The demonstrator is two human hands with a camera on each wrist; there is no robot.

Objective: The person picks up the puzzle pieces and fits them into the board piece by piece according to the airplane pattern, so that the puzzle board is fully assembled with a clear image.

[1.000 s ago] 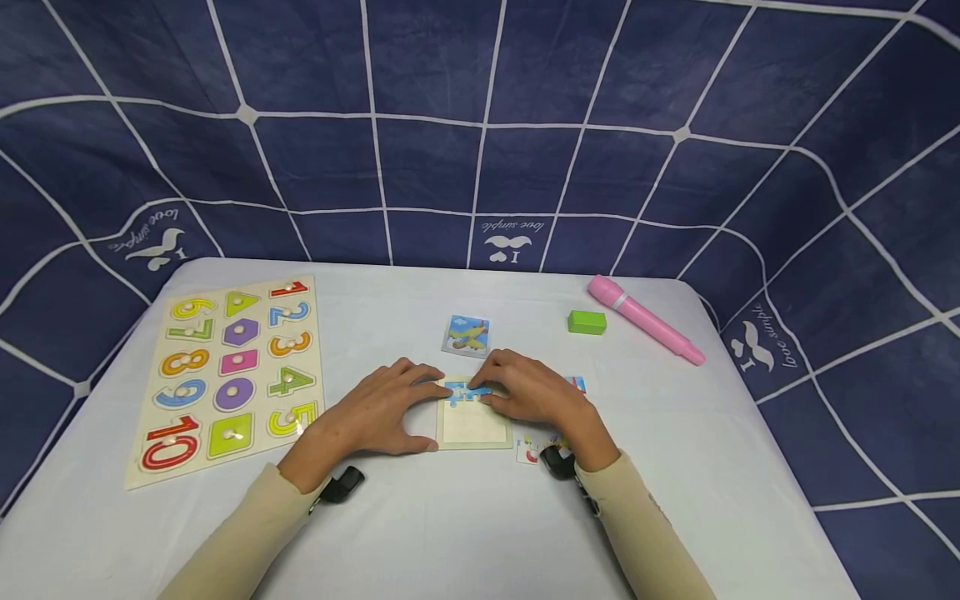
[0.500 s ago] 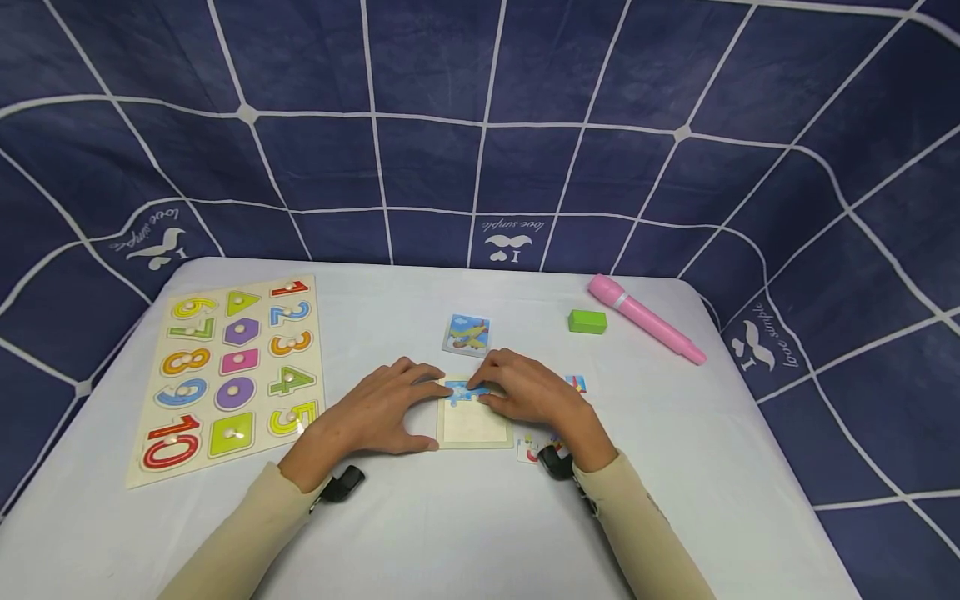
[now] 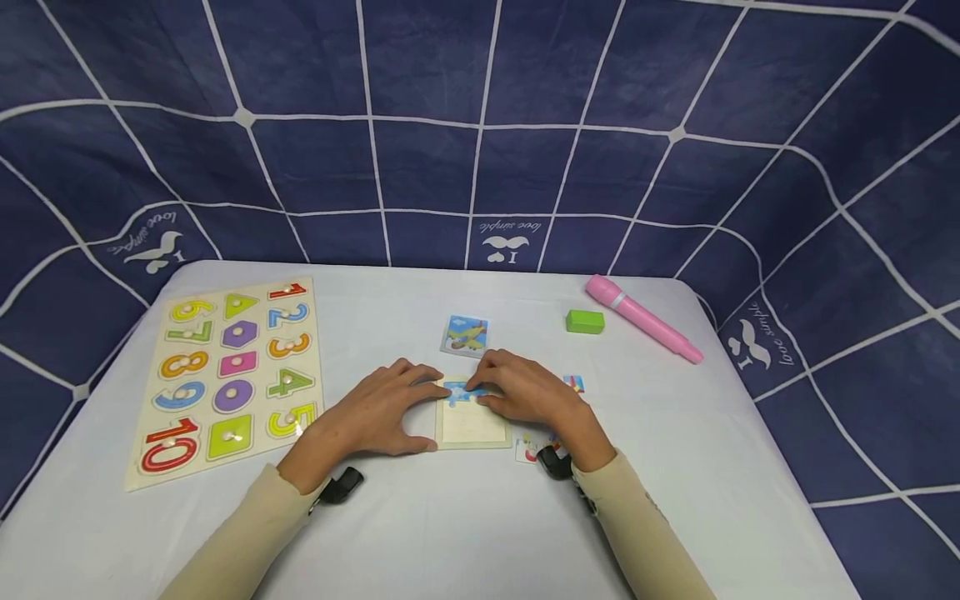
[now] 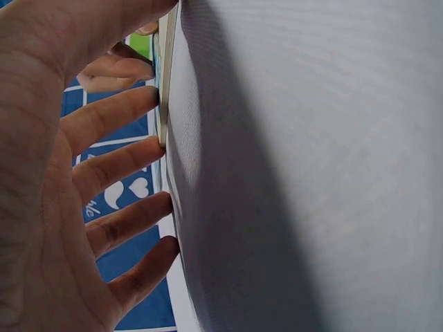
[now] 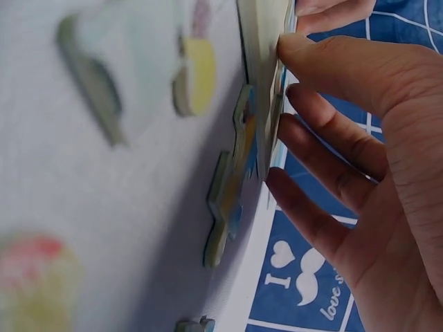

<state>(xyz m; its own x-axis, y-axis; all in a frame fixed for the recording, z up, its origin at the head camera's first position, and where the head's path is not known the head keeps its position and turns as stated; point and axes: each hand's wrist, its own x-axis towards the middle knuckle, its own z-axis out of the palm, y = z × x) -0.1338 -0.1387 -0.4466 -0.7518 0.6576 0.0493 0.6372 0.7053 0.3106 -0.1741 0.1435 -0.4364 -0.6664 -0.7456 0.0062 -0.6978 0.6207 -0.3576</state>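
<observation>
Navy grid-patterned cloth backdrop [image 3: 427, 167], white tabletop [image 3: 420, 533]

Kind of place unclear, navy gridded cloth backdrop [image 3: 431, 167], white-covered table [image 3: 442, 533]

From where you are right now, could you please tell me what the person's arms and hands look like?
A beige left sleeve and matching right sleeve reach the wrists. The left hand and right hand are bare, with no gloves. A small black left wrist camera and right wrist camera sit by the cuffs; any markings are too small to tell.
</observation>
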